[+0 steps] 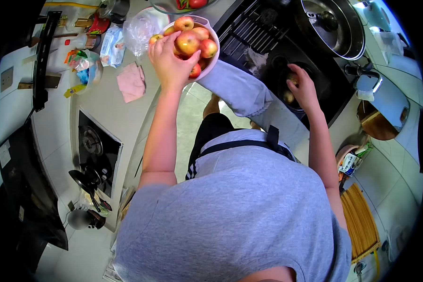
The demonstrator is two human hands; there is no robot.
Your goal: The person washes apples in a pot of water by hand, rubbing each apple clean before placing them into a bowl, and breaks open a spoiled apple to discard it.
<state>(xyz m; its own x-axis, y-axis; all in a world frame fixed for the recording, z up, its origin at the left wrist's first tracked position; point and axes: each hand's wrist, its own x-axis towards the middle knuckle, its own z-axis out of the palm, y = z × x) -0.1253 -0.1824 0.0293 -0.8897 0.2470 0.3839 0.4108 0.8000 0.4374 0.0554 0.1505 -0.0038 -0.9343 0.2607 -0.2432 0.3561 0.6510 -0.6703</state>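
Several red and yellow apples (pixel 208 48) fill a pale pink bowl (pixel 211 65) on the counter at the top middle. My left hand (pixel 169 61) rests over the bowl, its fingers spread around one large apple (pixel 188 43) on top of the pile. Over the black sink (pixel 286 51) on the right is my right hand (pixel 303 86), fingers curled in. Whether it holds anything is hidden. Brownish roundish items (pixel 288 97) lie in a dark basin just below it.
A large steel pot (pixel 352 35) stands at the upper right. Near the bowl are a pink cloth (pixel 131 82), a plastic bag (pixel 140 33) and a wipes pack (pixel 112 47). A grey towel (pixel 237 87) hangs over the counter edge. The stove (pixel 96 150) is at left.
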